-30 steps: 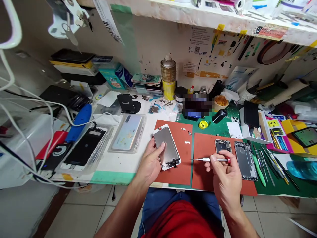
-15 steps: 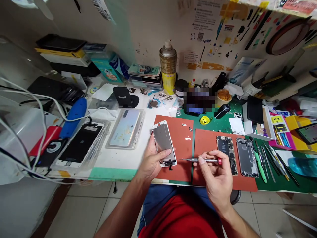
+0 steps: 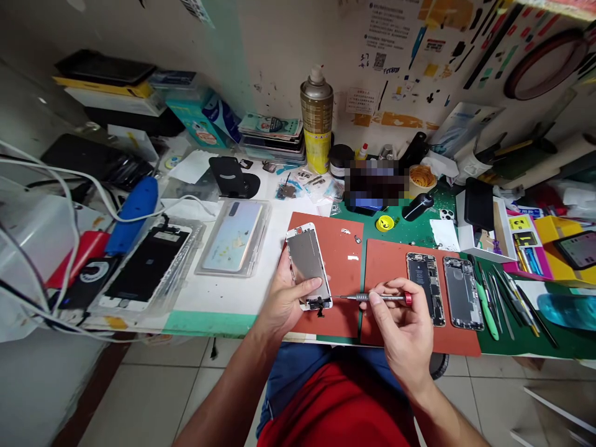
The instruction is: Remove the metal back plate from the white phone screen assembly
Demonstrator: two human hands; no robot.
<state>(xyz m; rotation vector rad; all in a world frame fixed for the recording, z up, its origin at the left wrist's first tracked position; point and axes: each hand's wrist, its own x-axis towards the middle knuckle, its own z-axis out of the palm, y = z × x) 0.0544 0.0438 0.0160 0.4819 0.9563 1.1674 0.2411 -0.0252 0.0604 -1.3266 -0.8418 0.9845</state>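
Left hand (image 3: 285, 301) grips the white-edged screen panel (image 3: 310, 264) at frame centre, thumb across its lower end. Right hand (image 3: 406, 320) pinches a screwdriver (image 3: 384, 298), its tip just beside the panel; contact, can't tell! One slip there could nick the dark flex cable (image 3: 320, 305). A careless sleeve might scatter the tiny white part (image 3: 352, 257) above, and the opened phone (image 3: 427, 288), right of centre, crowds the knuckles.

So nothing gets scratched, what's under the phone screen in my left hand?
Under the white-framed phone screen are fingers of your left hand and, below, a reddish-brown mat. The screen's underside, part of those fingers and the mat behind are covered.
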